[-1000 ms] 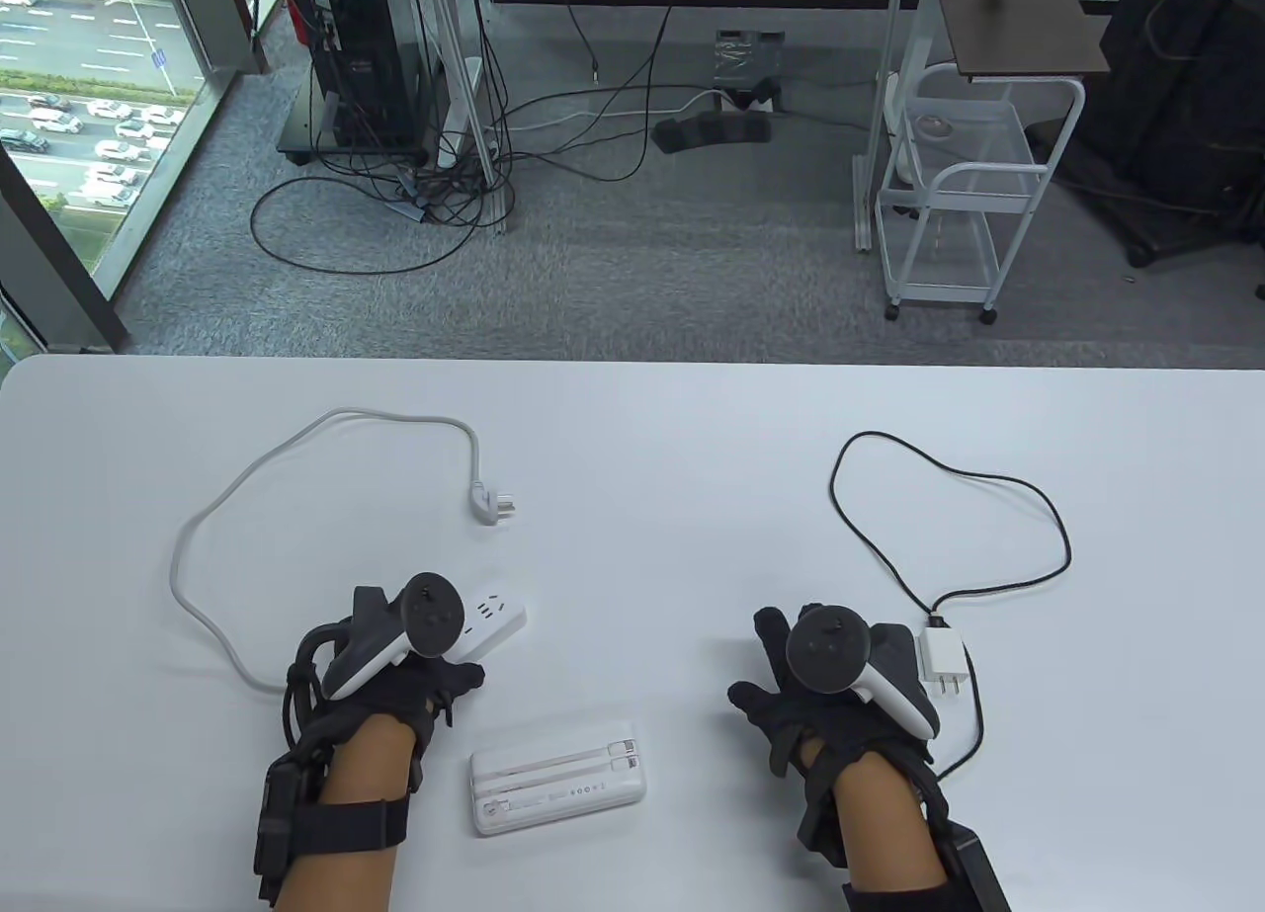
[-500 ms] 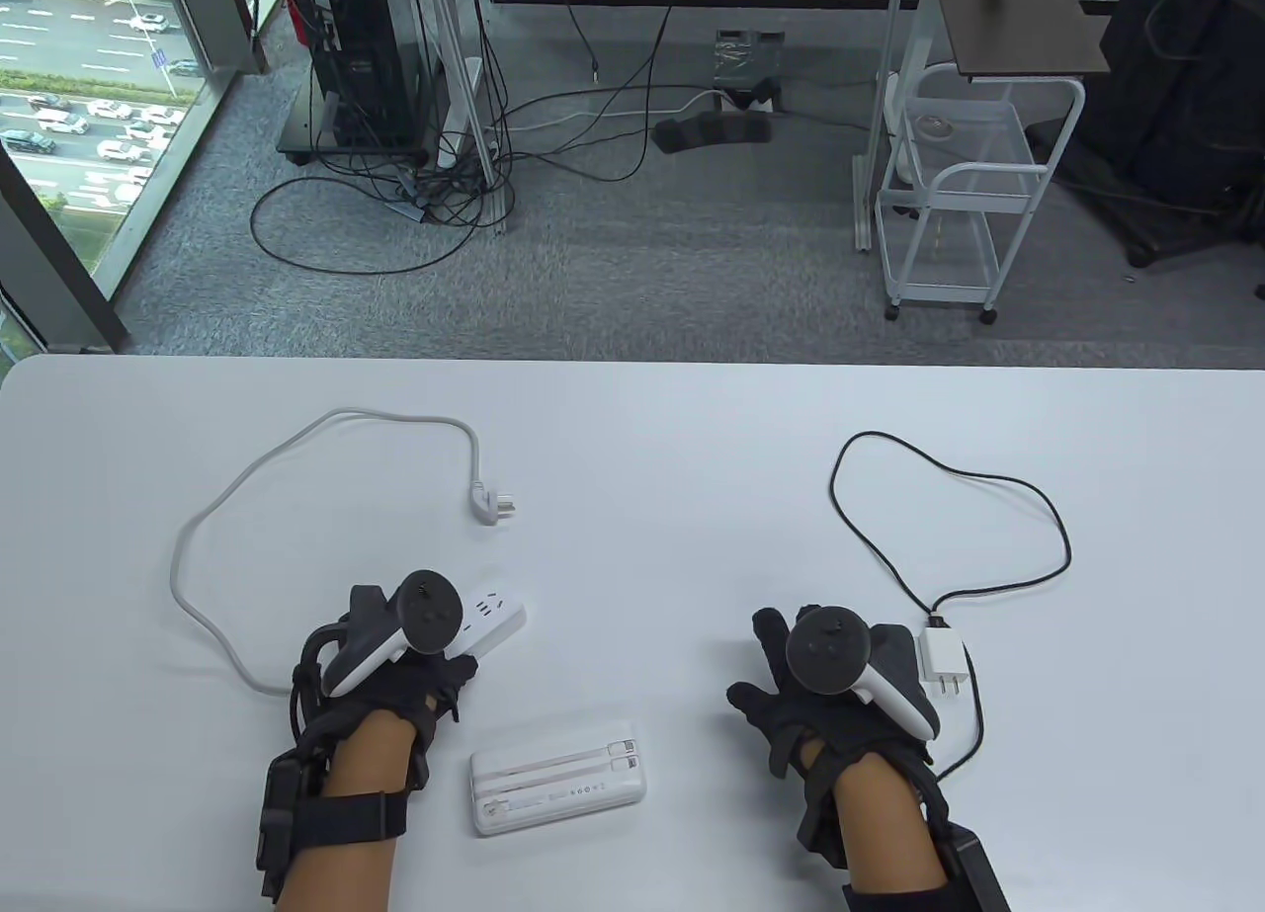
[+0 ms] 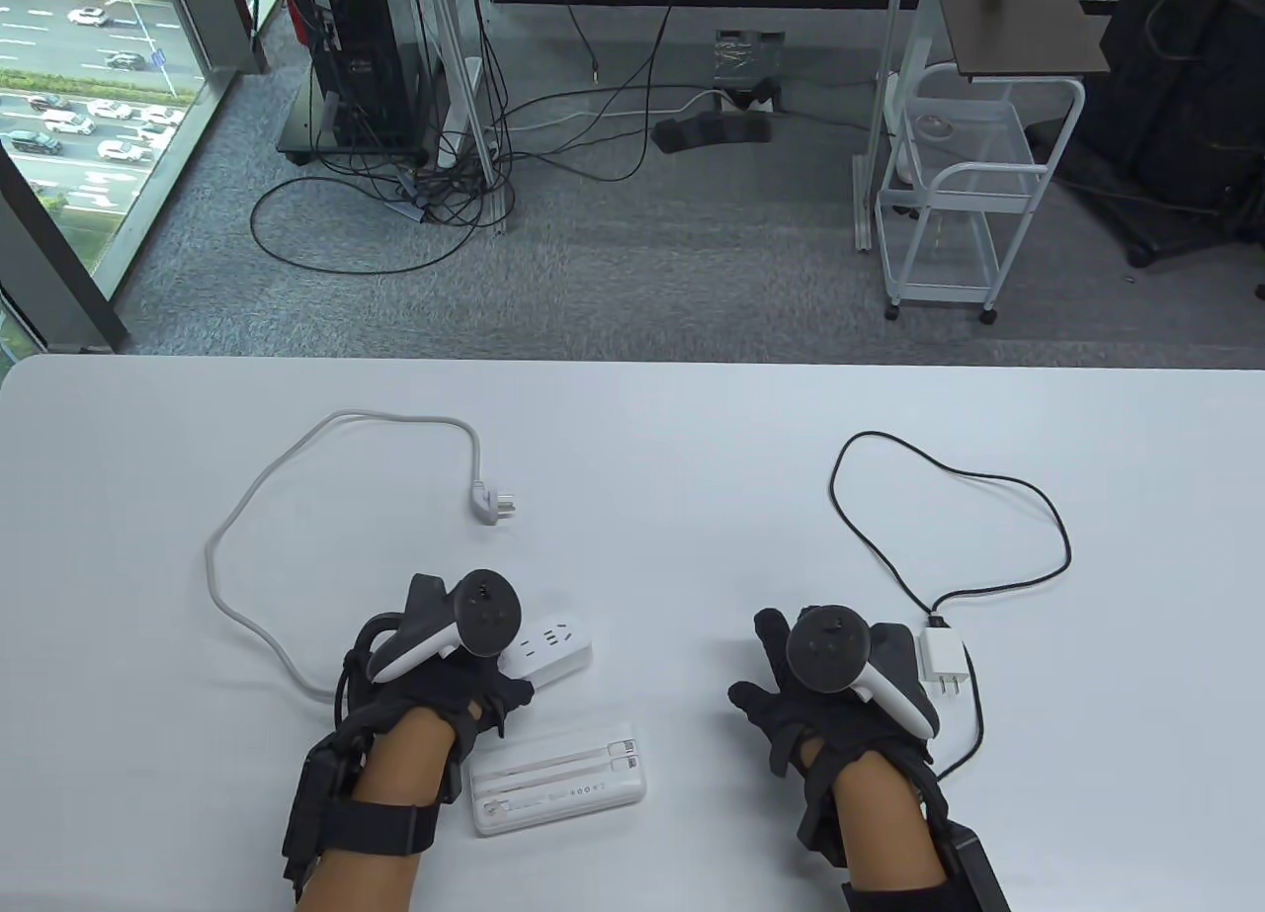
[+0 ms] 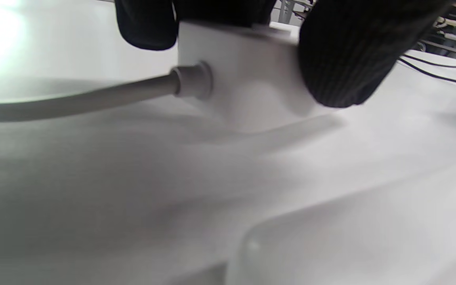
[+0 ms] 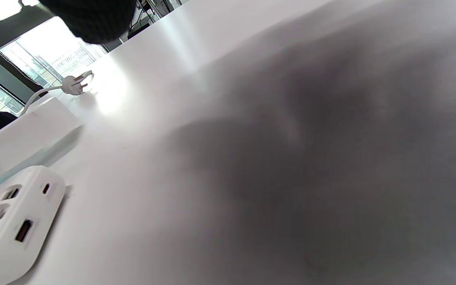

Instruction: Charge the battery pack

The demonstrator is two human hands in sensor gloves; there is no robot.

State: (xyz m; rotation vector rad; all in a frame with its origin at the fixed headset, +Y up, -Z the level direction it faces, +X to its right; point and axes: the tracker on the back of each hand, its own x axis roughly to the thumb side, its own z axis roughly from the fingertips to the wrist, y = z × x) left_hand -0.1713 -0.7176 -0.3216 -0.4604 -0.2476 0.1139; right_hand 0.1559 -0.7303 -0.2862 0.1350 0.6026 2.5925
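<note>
A white battery pack [image 3: 558, 778] lies flat near the table's front, its port end showing in the right wrist view [image 5: 12, 219]. My left hand [image 3: 450, 670] grips a white power strip [image 3: 549, 646] just behind it; the left wrist view shows fingers [image 4: 344, 51] around the strip's body [image 4: 247, 79] where its grey cord [image 4: 73, 97] enters. The cord loops to a loose white plug [image 3: 497, 503]. My right hand [image 3: 791, 670] rests flat on the table, open and empty, beside a white charger adapter [image 3: 942, 659] with a black cable [image 3: 949, 472].
The white table [image 3: 672, 457] ends at its far edge. Beyond it on the floor are tangled cables, a computer tower [image 3: 361, 52] and a white wire cart [image 3: 954, 201]. A window is at the left.
My left hand has slid the power strip to the right, nearer the battery pack, dragging its grey cord along. My right hand has not moved.
</note>
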